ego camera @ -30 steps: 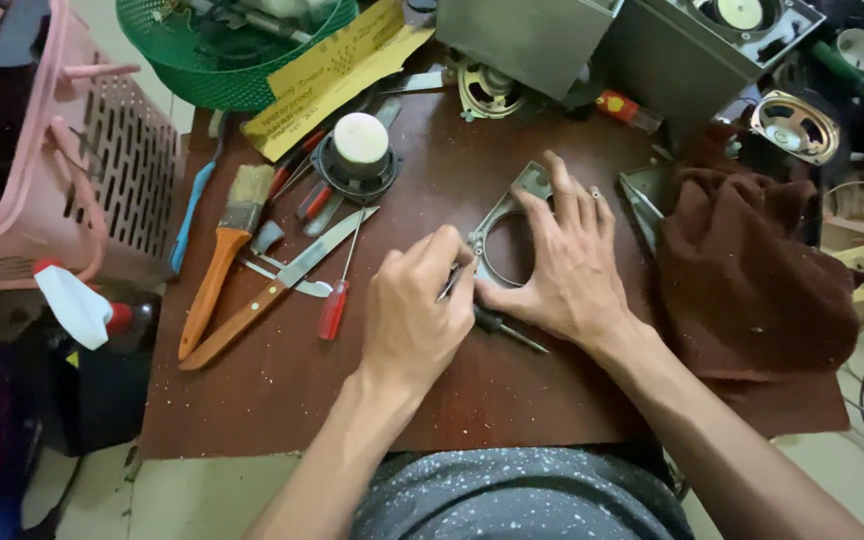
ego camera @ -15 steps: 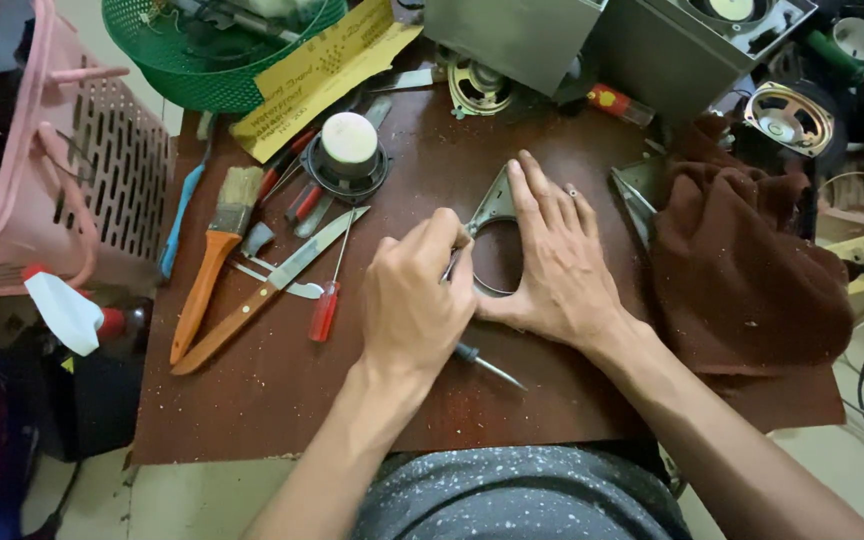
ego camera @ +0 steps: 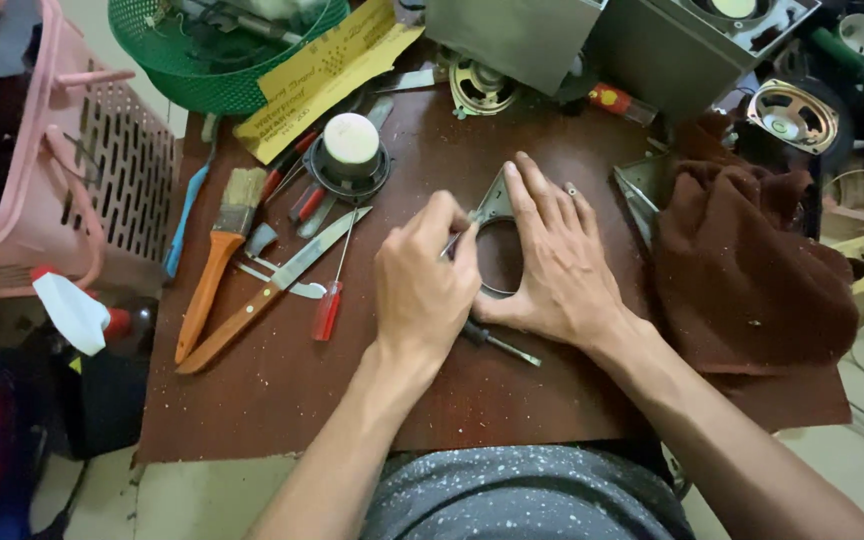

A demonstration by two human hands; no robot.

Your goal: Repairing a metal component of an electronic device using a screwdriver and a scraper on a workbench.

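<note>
- A flat grey metal frame point(ego camera: 493, 205) with a large round opening lies near the middle of the brown worktop point(ego camera: 282, 400), a little toward the far edge; one pointed corner of it shows past the fingers, and a thin curved rim shows below the opening.
- The right hand point(ego camera: 552, 262) lies spread flat over the frame, fingers pointing toward the far edge, thumb curved along the near rim, pressing it down rather than gripping it.
- The left hand point(ego camera: 422, 285) is curled in a loose fist just left of the frame, thumb and forefinger pinched on a thin tool whose tip meets the frame's left edge.
- A thin metal shaft with a dark grip point(ego camera: 497, 343) sticks out from under the left hand toward the near edge; whether it is part of that same tool cannot be told.
- A dark brown cloth point(ego camera: 742, 270) lies bunched at the right edge of the worktop.
- Left of the hands lie a red-handled screwdriver point(ego camera: 330, 305), a wooden-handled knife point(ego camera: 267, 290) and an orange-handled paintbrush point(ego camera: 214, 265).
- Toward the far edge stand a round black speaker part with a pale cap point(ego camera: 350, 150), a yellow sheet of sandpaper point(ego camera: 327, 75) and a green basket point(ego camera: 222, 50).
- A pink basket point(ego camera: 72, 190) sits beyond the left edge.
</note>
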